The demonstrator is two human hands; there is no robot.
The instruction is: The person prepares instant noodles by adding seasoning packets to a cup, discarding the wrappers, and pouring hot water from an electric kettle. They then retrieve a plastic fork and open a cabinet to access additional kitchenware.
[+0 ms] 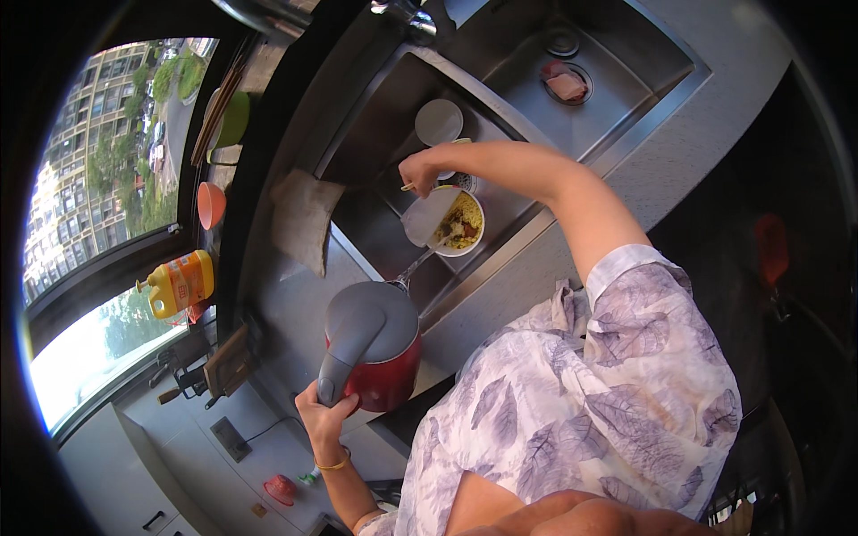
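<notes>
My left hand [328, 412] grips the handle of a red electric kettle [383, 375] with a grey lid. Tilted over the sink edge, the kettle pours a stream of water [423, 261] into a white tub of instant noodles [472, 221]. The tub stands over the left sink basin, its pale lid [429, 218] partly peeled back. Above that lid is my right hand [419, 171], fingers curled, with the end of a small yellowish thing [407, 187] showing at them; what it is I cannot tell. A round whitish dish [439, 122] lies in the basin beyond this hand.
Raw meat [566, 84] lies at the drain of the other basin [623, 74]. A grey cloth [305, 218] drapes near the sink's far edge. By the window stand a yellow jug [181, 283], a pink bowl [211, 205] and a green container [233, 119]. A knife block [228, 358] is at the lower left.
</notes>
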